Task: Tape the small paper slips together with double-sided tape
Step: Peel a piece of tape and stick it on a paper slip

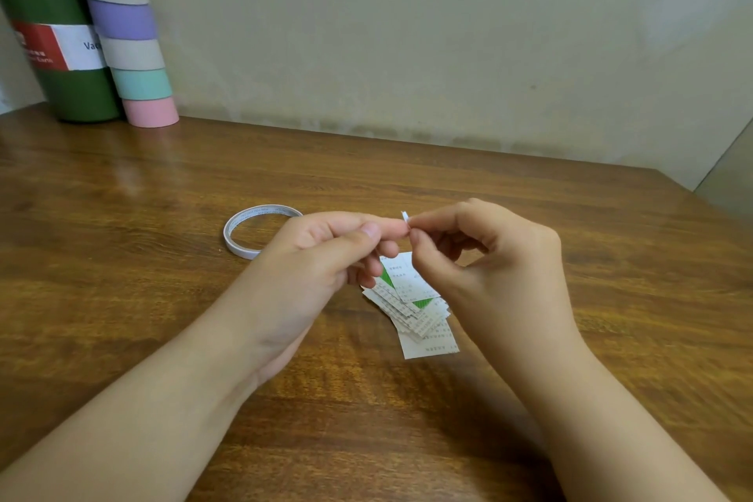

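A small white piece of tape [404,216] is pinched between the fingertips of my left hand [326,253] and my right hand [489,257], held above the table. Under my hands lies a fanned pile of small printed paper slips [415,310], white with green patches, partly hidden by my fingers. A thin white roll of double-sided tape [244,232] lies flat on the wooden table [122,257], just left of my left hand.
A dark green bottle [57,53] with a red and white label and a tall stack of pastel tape rolls [130,33] stand at the back left against the wall. The table's right edge runs near the far right corner.
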A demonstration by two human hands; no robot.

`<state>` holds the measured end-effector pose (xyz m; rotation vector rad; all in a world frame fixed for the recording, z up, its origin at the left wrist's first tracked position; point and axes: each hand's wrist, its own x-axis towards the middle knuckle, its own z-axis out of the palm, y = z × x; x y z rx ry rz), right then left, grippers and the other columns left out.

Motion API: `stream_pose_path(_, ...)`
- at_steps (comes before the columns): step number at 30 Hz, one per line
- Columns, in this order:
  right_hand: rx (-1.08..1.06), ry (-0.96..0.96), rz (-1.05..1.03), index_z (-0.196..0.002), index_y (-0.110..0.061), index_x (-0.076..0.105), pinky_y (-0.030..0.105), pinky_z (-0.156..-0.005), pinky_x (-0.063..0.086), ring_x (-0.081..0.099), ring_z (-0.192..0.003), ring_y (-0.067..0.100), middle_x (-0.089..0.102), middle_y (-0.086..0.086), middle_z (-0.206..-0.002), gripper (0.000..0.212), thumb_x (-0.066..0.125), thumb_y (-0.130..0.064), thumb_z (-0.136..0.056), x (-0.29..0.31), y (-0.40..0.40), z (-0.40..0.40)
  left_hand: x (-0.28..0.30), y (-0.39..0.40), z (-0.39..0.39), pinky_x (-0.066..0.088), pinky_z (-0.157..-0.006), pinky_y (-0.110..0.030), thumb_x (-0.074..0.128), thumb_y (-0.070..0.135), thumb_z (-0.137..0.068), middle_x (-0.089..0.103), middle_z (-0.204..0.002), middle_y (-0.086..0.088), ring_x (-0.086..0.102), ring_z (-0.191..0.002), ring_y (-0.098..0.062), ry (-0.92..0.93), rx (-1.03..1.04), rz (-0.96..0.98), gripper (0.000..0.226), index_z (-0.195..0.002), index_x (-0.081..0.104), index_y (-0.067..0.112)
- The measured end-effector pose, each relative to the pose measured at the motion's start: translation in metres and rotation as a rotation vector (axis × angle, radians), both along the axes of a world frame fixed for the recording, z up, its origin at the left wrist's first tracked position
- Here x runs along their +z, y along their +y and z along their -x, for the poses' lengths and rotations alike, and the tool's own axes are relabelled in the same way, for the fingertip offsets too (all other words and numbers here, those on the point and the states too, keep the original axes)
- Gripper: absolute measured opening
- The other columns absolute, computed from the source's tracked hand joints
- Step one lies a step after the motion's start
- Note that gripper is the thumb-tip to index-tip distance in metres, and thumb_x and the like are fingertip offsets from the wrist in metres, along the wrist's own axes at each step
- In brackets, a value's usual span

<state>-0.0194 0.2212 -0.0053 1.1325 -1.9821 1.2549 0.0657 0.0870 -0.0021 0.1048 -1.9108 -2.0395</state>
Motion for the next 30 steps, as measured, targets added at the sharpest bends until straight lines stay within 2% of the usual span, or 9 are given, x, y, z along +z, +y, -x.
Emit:
stream_pose_path(9,0.067,-0.126,0.029,-0.078,-0.018,0.074,0.007,-0.06,0.041,0.057,-0.059,0.0,0.062,-0.018,-0.063,0.008,0.069,-0.014,-0.074,0.0032,0.0004,-0.0031,0.0012,-0.0009,-0.0005,0.045,-0.074,-0.029,0.053,0.027,-0.075,0.067,-0.076,0.002,0.054,-0.073,-0.009,0.02,-0.005,-0.01,0.03,-0.09,0.076,0.015)
stream_pose_path(13,0.1,-0.19,0.043,-0.078,-0.021,0.074,0.008,-0.06,0.042,0.058,-0.059,0.0,0.065,-0.014,-0.064,0.009,0.07,-0.013,-0.075,0.0038,0.0014,-0.0031,0.0015,-0.0015,-0.0004,0.044,-0.075,-0.03,0.054,0.026,-0.077,0.067,-0.076,0.002,0.053,-0.073,-0.009,0.027,-0.01,-0.004,0.028,-0.091,0.076,0.015)
stream_pose_path(16,0.105,-0.211,0.051,-0.078,-0.021,0.074,0.008,-0.06,0.043,0.058,-0.06,0.002,0.066,-0.011,-0.064,0.01,0.071,-0.012,-0.076,0.0037,0.0011,-0.0032,0.0013,-0.0026,-0.0003,0.045,-0.075,-0.028,0.062,0.022,-0.08,0.067,-0.076,0.004,0.053,-0.073,-0.008,0.028,-0.022,0.007,0.019,-0.091,0.076,0.018)
stream_pose_path(20,0.115,-0.257,0.069,-0.076,-0.022,0.074,0.011,-0.061,0.044,0.059,-0.06,0.004,0.067,-0.008,-0.065,0.012,0.072,-0.01,-0.077,0.004,0.0013,-0.0036,-0.0003,-0.0038,0.0002,0.045,-0.074,-0.027,0.052,0.025,-0.08,0.067,-0.077,0.004,0.053,-0.073,-0.007,0.037,-0.03,0.012,0.028,-0.092,0.076,0.018)
stream_pose_path(28,0.137,-0.31,0.057,-0.076,-0.022,0.073,0.012,-0.062,0.045,0.06,-0.061,0.005,0.069,-0.007,-0.067,0.017,0.074,-0.005,-0.077,0.0071,0.0019,-0.0052,0.001,-0.0034,0.0008,0.044,-0.073,-0.028,0.062,0.022,-0.079,0.067,-0.076,0.003,0.053,-0.073,-0.009,0.046,-0.031,0.002,0.018,-0.091,0.076,0.017)
stream_pose_path(30,0.153,-0.318,0.063,-0.076,-0.021,0.073,0.011,-0.061,0.044,0.06,-0.06,0.004,0.068,-0.008,-0.067,0.016,0.075,-0.006,-0.077,0.0073,0.0021,-0.0062,-0.0007,-0.0044,0.0013,0.045,-0.074,-0.028,0.053,0.025,-0.079,0.067,-0.077,0.004,0.054,-0.074,-0.009,0.047,-0.025,0.025,0.027,-0.092,0.076,0.018)
